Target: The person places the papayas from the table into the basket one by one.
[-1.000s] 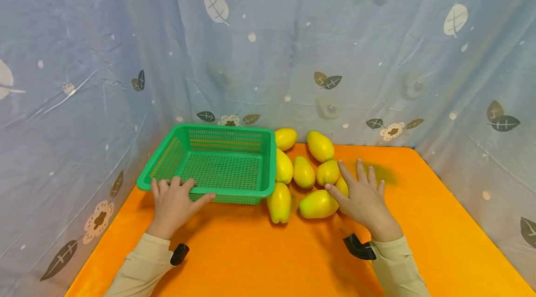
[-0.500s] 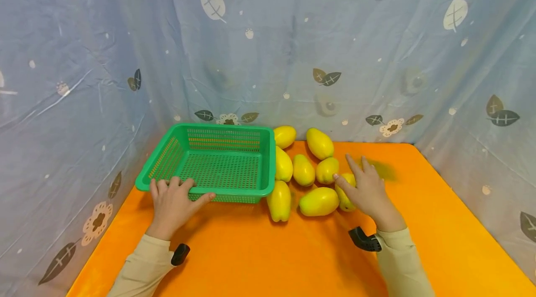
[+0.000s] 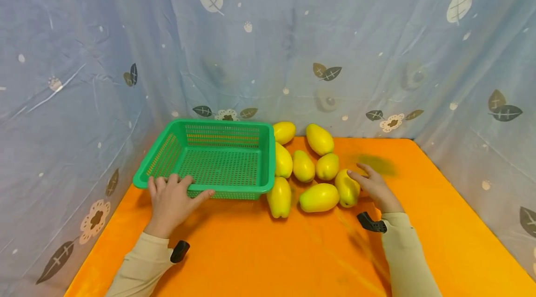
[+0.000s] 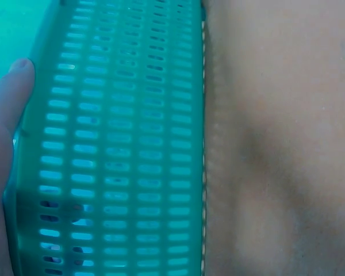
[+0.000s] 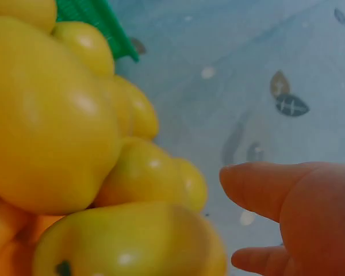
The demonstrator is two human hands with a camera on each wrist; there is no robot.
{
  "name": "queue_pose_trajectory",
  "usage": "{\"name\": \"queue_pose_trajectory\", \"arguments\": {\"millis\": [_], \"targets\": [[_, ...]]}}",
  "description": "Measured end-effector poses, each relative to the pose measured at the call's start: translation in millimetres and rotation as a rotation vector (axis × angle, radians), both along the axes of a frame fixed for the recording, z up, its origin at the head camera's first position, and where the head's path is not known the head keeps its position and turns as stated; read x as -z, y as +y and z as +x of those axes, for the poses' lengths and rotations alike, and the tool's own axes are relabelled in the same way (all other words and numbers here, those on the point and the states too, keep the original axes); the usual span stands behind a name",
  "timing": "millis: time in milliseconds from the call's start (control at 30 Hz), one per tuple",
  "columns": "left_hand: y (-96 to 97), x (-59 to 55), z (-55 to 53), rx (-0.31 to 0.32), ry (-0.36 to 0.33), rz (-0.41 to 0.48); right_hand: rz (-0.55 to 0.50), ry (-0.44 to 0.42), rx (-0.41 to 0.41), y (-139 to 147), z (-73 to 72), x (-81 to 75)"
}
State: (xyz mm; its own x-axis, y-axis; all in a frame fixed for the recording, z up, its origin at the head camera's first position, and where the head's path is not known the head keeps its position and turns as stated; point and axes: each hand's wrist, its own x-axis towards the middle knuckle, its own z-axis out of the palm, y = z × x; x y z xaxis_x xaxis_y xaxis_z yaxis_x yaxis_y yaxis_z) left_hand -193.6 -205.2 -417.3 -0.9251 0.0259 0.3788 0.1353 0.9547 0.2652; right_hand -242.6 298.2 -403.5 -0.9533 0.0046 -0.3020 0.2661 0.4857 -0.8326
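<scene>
A green plastic basket with slotted walls stands at the left of the orange table. My left hand grips its front rim, fingertips curled over the edge; in the left wrist view the thumb lies along the rim beside the slotted wall. Several yellow mangoes lie in a loose group right of the basket. Nearest to my right hand is the rightmost mango, with the thumb and forefinger close over its right side. The right wrist view shows that mango below the extended, separated thumb and finger.
Another mango lies just left of the rightmost one, and one more mango sits at the basket's front right corner. A patterned blue-grey curtain encloses the back and sides of the orange table.
My right hand has moved right and drawn back off the mangoes, uncovering the rightmost one, and its fingers have come closer together. The left hand keeps its place on the basket rim.
</scene>
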Motion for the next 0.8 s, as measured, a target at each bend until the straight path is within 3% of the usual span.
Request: {"name": "queue_pose_trajectory", "arguments": {"millis": [167, 400, 667, 800], "targets": [[0.2, -1.0, -1.3, 0.009, 0.022, 0.004, -0.012, -0.003, -0.010, 2, -6.2, 12.7], [0.3, -1.3, -1.5, 0.013, 0.044, 0.004, -0.042, 0.004, 0.002, 3, -7.5, 17.4], [0.2, -0.3, -3.7, 0.022, 0.003, -0.003, -0.029, -0.008, 0.026, 6, -2.7, 22.4], [0.0, -1.9, -4.8, 0.024, -0.024, 0.003, -0.102, 0.054, 0.081, 8, -0.7, 15.1]]}}
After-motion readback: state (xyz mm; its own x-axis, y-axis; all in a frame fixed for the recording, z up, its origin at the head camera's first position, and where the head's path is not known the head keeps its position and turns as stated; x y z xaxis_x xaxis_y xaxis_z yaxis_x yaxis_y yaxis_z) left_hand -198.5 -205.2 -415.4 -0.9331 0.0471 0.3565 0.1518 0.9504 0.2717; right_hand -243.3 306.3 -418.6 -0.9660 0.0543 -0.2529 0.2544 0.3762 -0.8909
